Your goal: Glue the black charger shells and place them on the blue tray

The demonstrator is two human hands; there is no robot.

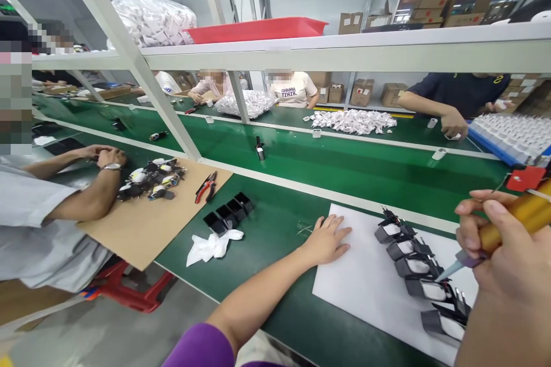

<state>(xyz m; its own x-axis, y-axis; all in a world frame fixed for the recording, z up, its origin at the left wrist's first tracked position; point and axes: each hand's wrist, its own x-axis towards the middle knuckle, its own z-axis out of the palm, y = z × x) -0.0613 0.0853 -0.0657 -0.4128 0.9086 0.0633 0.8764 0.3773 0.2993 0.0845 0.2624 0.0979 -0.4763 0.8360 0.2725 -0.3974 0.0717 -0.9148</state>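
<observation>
My left hand (328, 239) lies flat with fingers spread, on the left edge of a white sheet (361, 281) on the green bench. My right hand (501, 252) is closed around an amber glue syringe (512, 221). Its pale nozzle tip (447, 271) touches one of several black plug housings (419, 266) lined up in a row on the white sheet. The housings lie side by side, open faces up, with metal prongs showing on the nearest ones.
Small empty black casings (228, 212) and a crumpled white cloth (213, 245) lie to my left. A co-worker at the left works over parts on a brown board (146, 223), red pliers (206, 186) beside them. Other people sit across the green conveyor (344, 166). A red tag (525, 178) hangs near my right hand.
</observation>
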